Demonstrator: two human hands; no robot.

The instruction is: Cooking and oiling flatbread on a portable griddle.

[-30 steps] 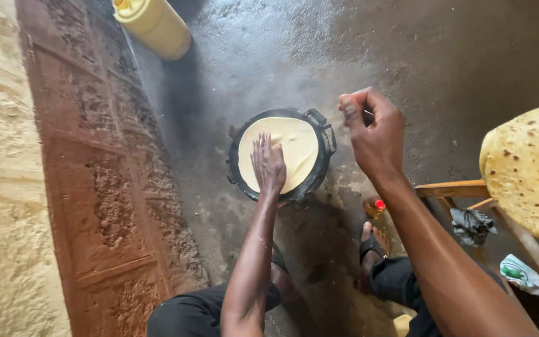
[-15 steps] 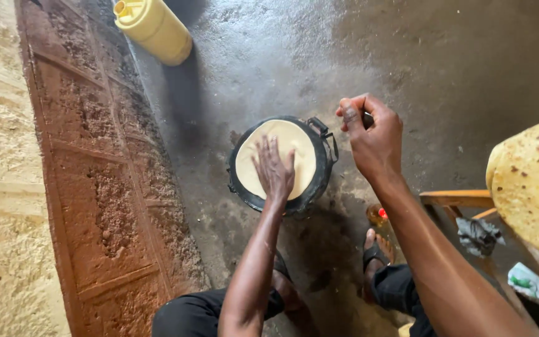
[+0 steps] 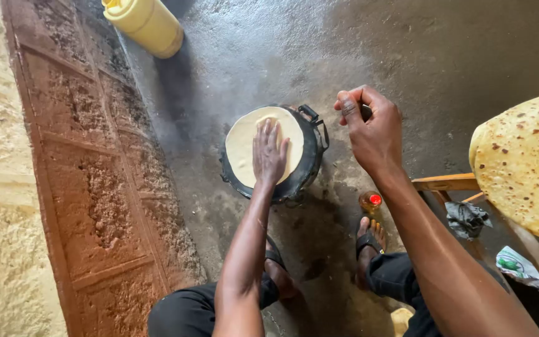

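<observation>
A pale, uncooked round flatbread (image 3: 239, 146) lies on a black round pan (image 3: 307, 165) on the grey floor. My left hand (image 3: 269, 153) rests flat on the flatbread, fingers spread. My right hand (image 3: 372, 131) hovers to the right of the pan, fingers closed around a small dark object that is mostly hidden in the fist. A small bottle with a red cap (image 3: 370, 201) stands on the floor below my right hand, by my sandalled foot (image 3: 369, 240).
Cooked, brown-spotted flatbreads (image 3: 528, 162) are stacked on a wooden stool (image 3: 447, 183) at the right. A yellow jerrycan (image 3: 145, 24) lies at the top. A carved brown door (image 3: 76, 168) runs down the left. A dark cloth (image 3: 467, 218) lies under the stool.
My left hand has slid a little over the flatbread and lies flatter on it. My right hand stays closed, hovering beside the pan. The view has shifted slightly.
</observation>
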